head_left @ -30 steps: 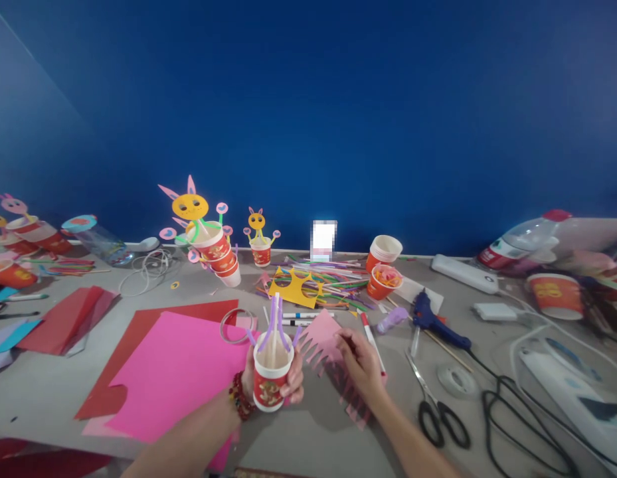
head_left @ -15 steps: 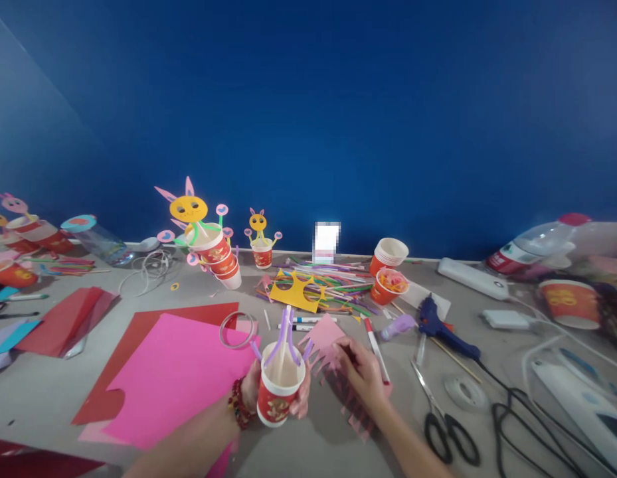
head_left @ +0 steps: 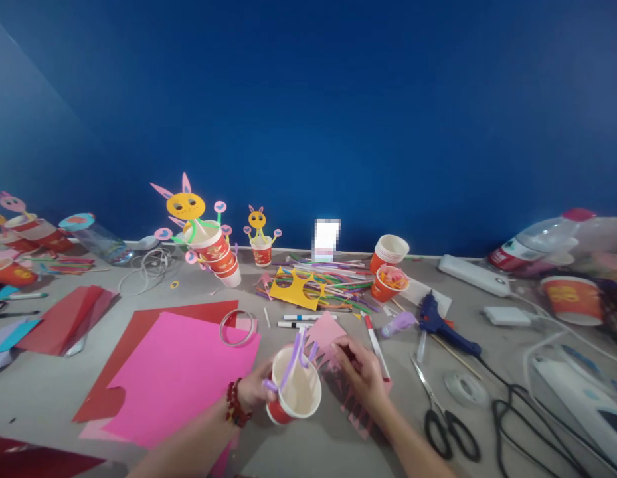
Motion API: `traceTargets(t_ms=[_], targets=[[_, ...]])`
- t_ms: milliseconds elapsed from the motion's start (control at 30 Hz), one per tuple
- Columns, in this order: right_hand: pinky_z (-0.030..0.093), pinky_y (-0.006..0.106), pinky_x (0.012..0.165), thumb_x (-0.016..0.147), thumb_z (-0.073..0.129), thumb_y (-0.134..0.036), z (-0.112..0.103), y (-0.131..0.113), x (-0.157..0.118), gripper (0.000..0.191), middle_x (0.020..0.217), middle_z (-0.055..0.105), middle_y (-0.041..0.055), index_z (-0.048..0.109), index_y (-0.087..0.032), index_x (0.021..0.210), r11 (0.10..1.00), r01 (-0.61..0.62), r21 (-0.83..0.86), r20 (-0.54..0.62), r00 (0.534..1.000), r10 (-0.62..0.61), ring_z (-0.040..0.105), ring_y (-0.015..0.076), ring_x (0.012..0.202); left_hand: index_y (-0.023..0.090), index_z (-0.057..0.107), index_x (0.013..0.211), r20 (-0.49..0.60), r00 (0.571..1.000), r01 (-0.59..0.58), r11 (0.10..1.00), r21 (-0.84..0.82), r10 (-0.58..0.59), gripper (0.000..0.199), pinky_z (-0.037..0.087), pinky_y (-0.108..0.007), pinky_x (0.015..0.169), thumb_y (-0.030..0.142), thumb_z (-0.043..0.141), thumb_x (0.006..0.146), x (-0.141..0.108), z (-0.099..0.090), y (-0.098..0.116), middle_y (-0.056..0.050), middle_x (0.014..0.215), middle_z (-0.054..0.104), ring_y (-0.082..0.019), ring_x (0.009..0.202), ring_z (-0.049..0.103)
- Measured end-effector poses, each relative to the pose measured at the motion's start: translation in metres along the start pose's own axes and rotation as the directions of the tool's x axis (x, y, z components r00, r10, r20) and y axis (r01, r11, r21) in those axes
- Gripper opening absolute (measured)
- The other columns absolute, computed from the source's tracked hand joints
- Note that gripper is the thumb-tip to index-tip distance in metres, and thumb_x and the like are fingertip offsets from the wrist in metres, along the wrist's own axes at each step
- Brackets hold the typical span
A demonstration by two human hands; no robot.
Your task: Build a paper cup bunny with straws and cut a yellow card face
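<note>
A red and white paper cup [head_left: 299,392] with purple pipe cleaners [head_left: 294,355] rising from its rim is tilted near the front middle, its mouth facing me. My left hand [head_left: 257,388], with a beaded bracelet at the wrist, grips the cup from its left side. Just right of the cup, my right hand [head_left: 360,368] rests over a pink paper with jagged cut edges [head_left: 327,333]. Its fingers are curled together, and whatever lies between them is too small to make out.
Pink sheets [head_left: 183,372] lie at left under a tape ring [head_left: 237,328]. Scissors [head_left: 440,415], a blue glue gun [head_left: 445,328] and clear tape [head_left: 466,388] lie at right. Behind are a yellow cut-out sheet [head_left: 295,292], pipe cleaners [head_left: 348,282] and stacked cups with a rabbit figure [head_left: 216,249].
The cup in my left hand has shifted slightly right and tipped, so its opening now faces me more. My right hand has hardly moved.
</note>
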State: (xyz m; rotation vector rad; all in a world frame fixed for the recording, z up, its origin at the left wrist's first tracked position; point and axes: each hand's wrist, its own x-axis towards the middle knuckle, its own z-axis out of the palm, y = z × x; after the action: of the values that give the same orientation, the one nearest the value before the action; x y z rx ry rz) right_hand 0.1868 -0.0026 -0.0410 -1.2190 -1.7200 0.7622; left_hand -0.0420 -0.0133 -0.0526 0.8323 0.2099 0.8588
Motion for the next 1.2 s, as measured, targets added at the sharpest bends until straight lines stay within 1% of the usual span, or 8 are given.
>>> traceTargets(t_ms=[133,233,333,433,633,767,967,1200], targets=[[0.045,0.027,0.057,0.096,0.055,-0.025,-0.001,-0.010,-0.001,0.017,0.068,0.061,-0.0001,0.061,-0.022,0.081,0.998,0.054,0.029,-0.038,0.998,-0.053,0.058,0.0172,0.060,0.022,0.060,0.123,-0.146,0.988,-0.029,0.982,0.186,0.057,0.078,0.050,-0.031,0.080,0.039,0.094,0.054,-0.003,0.005,0.013,-0.008,0.108,0.069,-0.024,0.095,0.065],[0.051,0.031,0.066,0.092,0.056,-0.015,-0.007,-0.027,-0.003,0.011,0.075,0.065,0.0024,0.062,-0.023,0.087,0.969,0.238,0.060,-0.121,0.966,-0.230,0.063,0.0201,0.071,0.021,0.058,0.124,-0.189,0.977,-0.028,0.940,0.340,0.097,0.083,0.051,-0.034,0.080,0.042,0.094,0.051,-0.004,0.004,0.014,-0.009,0.110,0.067,-0.026,0.097,0.064],[0.052,0.034,0.068,0.085,0.056,-0.004,-0.016,-0.054,-0.007,0.024,0.080,0.069,0.0046,0.063,-0.022,0.099,0.893,0.450,0.015,-0.119,0.887,-0.446,0.065,0.0212,0.075,0.022,0.055,0.129,-0.144,0.977,-0.070,0.869,0.490,0.160,0.090,0.051,-0.040,0.088,0.052,0.091,0.052,-0.004,-0.001,0.009,-0.011,0.116,0.064,-0.029,0.102,0.063],[0.053,0.038,0.075,0.079,0.058,0.000,-0.020,-0.081,-0.013,0.032,0.088,0.070,0.0079,0.063,-0.018,0.105,0.832,0.554,-0.031,-0.047,0.831,-0.555,0.065,0.0221,0.080,0.024,0.053,0.133,-0.069,0.970,-0.150,0.797,0.586,0.233,0.097,0.048,-0.045,0.096,0.059,0.090,0.050,-0.005,-0.006,0.005,-0.013,0.125,0.059,-0.033,0.110,0.061],[0.040,0.053,0.105,0.075,0.065,-0.007,-0.004,-0.091,-0.022,0.031,0.092,0.071,0.0059,0.061,-0.020,0.103,0.862,0.506,-0.025,0.113,0.859,-0.500,0.064,0.0238,0.087,0.024,0.052,0.135,0.031,0.945,-0.240,0.625,0.743,0.326,0.100,0.049,-0.046,0.097,0.063,0.088,0.050,-0.005,-0.011,0.002,-0.012,0.125,0.058,-0.033,0.110,0.060],[0.035,0.056,0.110,0.077,0.063,-0.005,0.005,-0.086,-0.026,0.028,0.089,0.071,0.0032,0.060,-0.023,0.099,0.888,0.459,0.029,0.075,0.885,-0.460,0.064,0.0226,0.086,0.026,0.050,0.137,0.028,0.940,-0.255,0.643,0.722,0.341,0.099,0.047,-0.048,0.099,0.063,0.087,0.053,-0.006,-0.012,-0.002,-0.012,0.127,0.057,-0.033,0.113,0.059],[0.039,0.056,0.108,0.077,0.060,-0.003,0.005,-0.092,-0.025,0.030,0.086,0.071,0.0029,0.062,-0.024,0.098,0.897,0.432,0.090,0.036,0.899,-0.436,0.066,0.0212,0.081,0.023,0.052,0.134,-0.029,0.949,-0.206,0.685,0.699,0.315,0.100,0.046,-0.052,0.101,0.064,0.088,0.049,-0.009,-0.013,-0.008,-0.014,0.125,0.058,-0.035,0.113,0.059],[0.039,0.057,0.108,0.075,0.061,-0.001,0.008,-0.089,-0.024,0.033,0.086,0.072,0.0026,0.062,-0.024,0.098,0.890,0.442,0.114,0.025,0.894,-0.447,0.069,0.0214,0.079,0.025,0.051,0.136,0.007,0.941,-0.255,0.698,0.669,0.338,0.100,0.046,-0.051,0.102,0.061,0.089,0.050,-0.008,-0.014,-0.006,-0.013,0.127,0.055,-0.035,0.116,0.056]])
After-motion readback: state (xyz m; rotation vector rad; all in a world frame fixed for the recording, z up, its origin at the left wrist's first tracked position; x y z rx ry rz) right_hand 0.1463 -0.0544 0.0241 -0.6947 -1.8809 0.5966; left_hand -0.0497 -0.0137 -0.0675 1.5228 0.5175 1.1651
